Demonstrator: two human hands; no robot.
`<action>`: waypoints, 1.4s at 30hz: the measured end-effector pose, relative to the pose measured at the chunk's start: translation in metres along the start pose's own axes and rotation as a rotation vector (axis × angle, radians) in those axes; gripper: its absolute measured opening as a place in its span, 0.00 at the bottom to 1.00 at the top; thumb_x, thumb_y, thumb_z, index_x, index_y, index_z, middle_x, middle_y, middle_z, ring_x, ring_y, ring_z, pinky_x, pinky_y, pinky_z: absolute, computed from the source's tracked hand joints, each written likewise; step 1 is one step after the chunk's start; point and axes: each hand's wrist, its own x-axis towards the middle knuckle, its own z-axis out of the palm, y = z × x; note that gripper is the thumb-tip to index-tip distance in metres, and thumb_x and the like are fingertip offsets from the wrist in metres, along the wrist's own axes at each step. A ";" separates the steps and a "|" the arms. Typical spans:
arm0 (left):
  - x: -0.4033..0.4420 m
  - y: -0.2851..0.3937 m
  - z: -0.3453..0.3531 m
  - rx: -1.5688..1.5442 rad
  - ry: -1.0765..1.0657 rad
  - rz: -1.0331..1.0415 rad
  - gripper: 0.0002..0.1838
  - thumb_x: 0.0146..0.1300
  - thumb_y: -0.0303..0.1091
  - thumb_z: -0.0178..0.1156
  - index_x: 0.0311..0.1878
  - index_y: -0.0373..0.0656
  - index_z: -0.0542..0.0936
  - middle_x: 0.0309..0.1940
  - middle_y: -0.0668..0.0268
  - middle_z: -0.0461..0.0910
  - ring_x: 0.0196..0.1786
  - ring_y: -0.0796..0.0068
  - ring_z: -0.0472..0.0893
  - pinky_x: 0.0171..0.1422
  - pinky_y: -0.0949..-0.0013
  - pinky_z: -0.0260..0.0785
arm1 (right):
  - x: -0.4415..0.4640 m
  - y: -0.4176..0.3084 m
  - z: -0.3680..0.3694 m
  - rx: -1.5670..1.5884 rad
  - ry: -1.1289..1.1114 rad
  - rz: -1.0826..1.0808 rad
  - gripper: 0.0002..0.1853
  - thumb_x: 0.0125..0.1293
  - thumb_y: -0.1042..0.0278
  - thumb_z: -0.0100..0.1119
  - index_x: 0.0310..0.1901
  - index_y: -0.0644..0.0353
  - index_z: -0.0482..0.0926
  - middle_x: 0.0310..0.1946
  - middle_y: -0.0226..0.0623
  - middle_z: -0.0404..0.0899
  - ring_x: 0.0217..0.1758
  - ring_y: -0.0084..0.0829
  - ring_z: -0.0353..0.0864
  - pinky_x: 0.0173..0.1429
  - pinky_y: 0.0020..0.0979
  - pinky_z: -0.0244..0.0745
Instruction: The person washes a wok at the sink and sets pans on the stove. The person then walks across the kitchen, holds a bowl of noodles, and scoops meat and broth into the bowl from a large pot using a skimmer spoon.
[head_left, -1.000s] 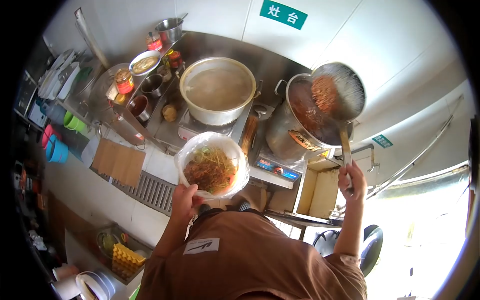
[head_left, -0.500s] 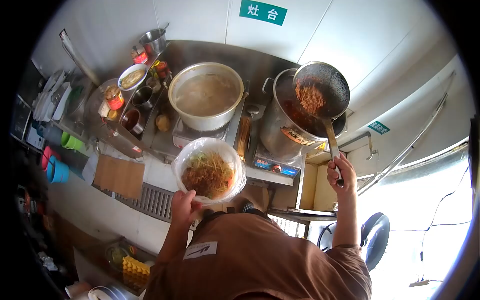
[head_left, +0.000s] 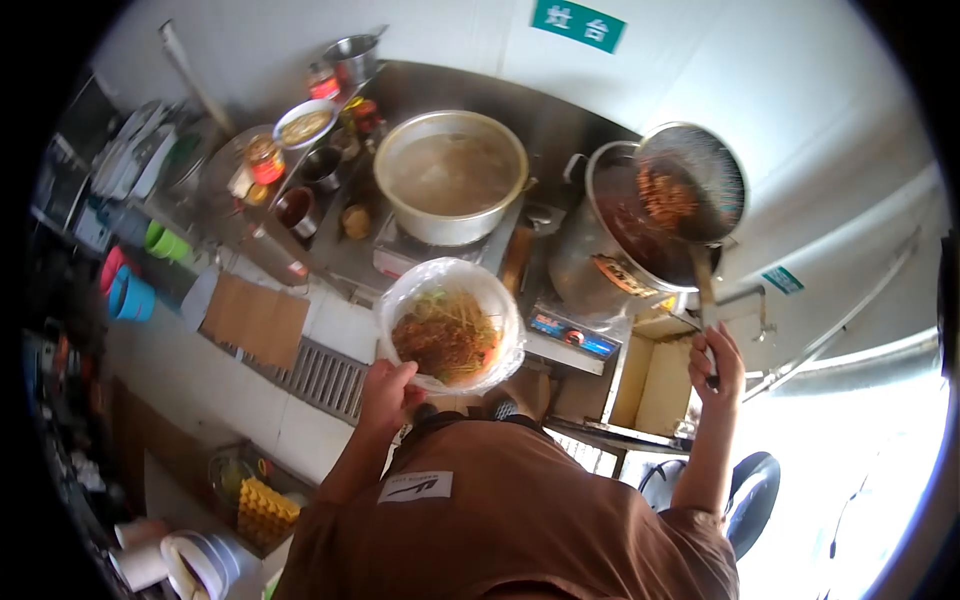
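Observation:
My left hand [head_left: 390, 391] grips the rim of a plastic-lined bowl [head_left: 508, 335], which holds reddish-brown food and pale green shreds. My right hand [head_left: 717, 362] is closed round the handle of a large strainer [head_left: 722, 165]. Reddish-brown bits lie in the strainer, which is tilted over a tall steel pot [head_left: 578, 262] of dark red liquid. To the left of that pot stands a wide pot [head_left: 392, 205] with cloudy liquid. The strainer and my right hand look slightly blurred.
Jars, steel cups [head_left: 297, 210] and a white bowl [head_left: 305, 124] of food stand left of the wide pot. Cardboard [head_left: 252, 322] lies beside a floor grate [head_left: 325, 378]. A yellow tray [head_left: 266, 502] is at the lower left, and a tap [head_left: 765, 328] at the right.
The camera view has shifted back and forth. Both hands keep their holds on the bowl and the strainer, and the strainer stays over the tall pot.

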 end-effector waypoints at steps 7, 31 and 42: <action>-0.007 0.004 0.008 0.004 0.017 0.024 0.13 0.58 0.36 0.60 0.37 0.36 0.72 0.29 0.59 0.77 0.25 0.72 0.78 0.27 0.71 0.73 | 0.001 0.019 -0.001 -0.166 -0.012 -0.166 0.17 0.70 0.69 0.48 0.58 0.57 0.64 0.25 0.33 0.69 0.14 0.18 0.64 0.11 0.21 0.57; -0.003 -0.005 0.007 -0.007 -0.054 0.114 0.13 0.58 0.34 0.61 0.36 0.33 0.73 0.26 0.61 0.77 0.21 0.74 0.79 0.22 0.74 0.73 | 0.010 0.009 -0.026 -0.187 0.146 -0.171 0.09 0.70 0.61 0.49 0.35 0.56 0.69 0.20 0.27 0.66 0.08 0.13 0.54 0.07 0.17 0.46; 0.003 0.004 0.018 -0.083 -0.039 0.042 0.12 0.60 0.34 0.59 0.40 0.37 0.70 0.29 0.61 0.77 0.23 0.74 0.78 0.25 0.75 0.73 | -0.036 0.008 0.020 -0.226 -0.041 -0.092 0.16 0.68 0.73 0.44 0.57 0.62 0.65 0.24 0.34 0.69 0.11 0.20 0.64 0.11 0.20 0.57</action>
